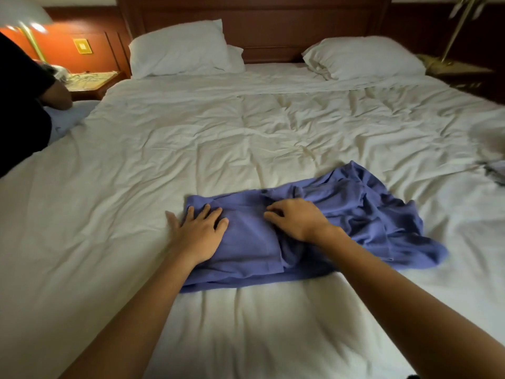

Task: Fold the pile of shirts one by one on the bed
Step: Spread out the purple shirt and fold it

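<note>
Blue shirt (pixel 314 228) lies part-folded on the white bed (pixel 191 146), right side bunched. Left hand (pixel 198 231) presses it flat, fingers spread; right hand (pixel 296 221) fingers curled, pinching fabric. More clothes (pixel 496 170) at right edge left to fold, blurred.

left hand (pixel 199 233) flat, right hand (pixel 296 221) curled

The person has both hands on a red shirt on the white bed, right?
No, the shirt is blue, not red; the head view shows it. The left hand and right hand are both on it, on the white bed.
</note>
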### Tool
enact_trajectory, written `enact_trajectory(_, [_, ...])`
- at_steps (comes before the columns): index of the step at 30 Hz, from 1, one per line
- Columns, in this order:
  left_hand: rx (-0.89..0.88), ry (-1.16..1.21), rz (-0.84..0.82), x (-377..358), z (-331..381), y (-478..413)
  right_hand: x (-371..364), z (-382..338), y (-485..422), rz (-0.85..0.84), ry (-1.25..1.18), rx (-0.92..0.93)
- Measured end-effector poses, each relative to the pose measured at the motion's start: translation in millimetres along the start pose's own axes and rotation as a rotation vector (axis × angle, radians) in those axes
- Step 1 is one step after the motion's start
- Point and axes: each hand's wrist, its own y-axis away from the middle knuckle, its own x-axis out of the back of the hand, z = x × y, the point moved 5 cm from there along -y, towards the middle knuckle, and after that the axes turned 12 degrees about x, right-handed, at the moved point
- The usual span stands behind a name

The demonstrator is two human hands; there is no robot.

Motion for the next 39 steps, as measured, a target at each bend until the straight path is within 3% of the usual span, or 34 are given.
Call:
enact_trajectory(2, [0.038,0.017,0.060,12.1,15.2,-1.7,31.9,32.1,24.7,0.277,0.011,-0.063])
enact_trajectory(4, [0.059,0.214,0.109,19.4,37.9,3.2,54.7,78.8,57.1,0.436,0.066,-0.279])
enact_trajectory(6, [-0.090,0.284,0.081,13.0,73.1,12.1,64.3,130.4,87.6,0.407,0.017,-0.553])
enact_trajectory(8, [-0.207,0.243,0.024,1.6,101.9,20.1,63.4,167.0,106.6,0.319,-0.097,-0.716])
enact_trajectory(12, [-0.206,0.175,-0.020,-11.3,113.4,14.0,45.5,178.3,108.6,0.206,-0.041,-0.786])
enact_trajectory(17, [-0.193,0.159,-0.040,-18.3,110.1,10.8,31.8,172.7,100.1,0.278,-0.059,-0.856])
enact_trajectory(23, [-0.196,0.181,-0.005,-22.4,109.9,8.3,40.0,163.4,65.2,0.335,-0.355,-0.640])
enact_trajectory(28, [-0.200,0.217,0.003,-23.0,108.4,7.2,33.5,148.5,58.8,0.289,-0.133,-0.532])
enact_trajectory(30, [-0.204,0.265,0.020,-18.0,106.2,9.1,40.4,149.5,61.9,0.341,-0.173,-0.509])
enact_trajectory(32, [-0.229,0.448,0.042,-8.6,101.8,12.9,56.9,141.7,62.1,0.425,-0.213,-0.481])
enact_trajectory(35, [-0.213,0.987,0.026,11.5,83.6,18.6,92.2,96.7,48.3,0.547,-0.146,-0.360])
enact_trajectory(39, [0.079,1.639,-0.222,30.7,40.9,26.6,109.3,-10.3,-0.1,0.418,0.002,-0.135])
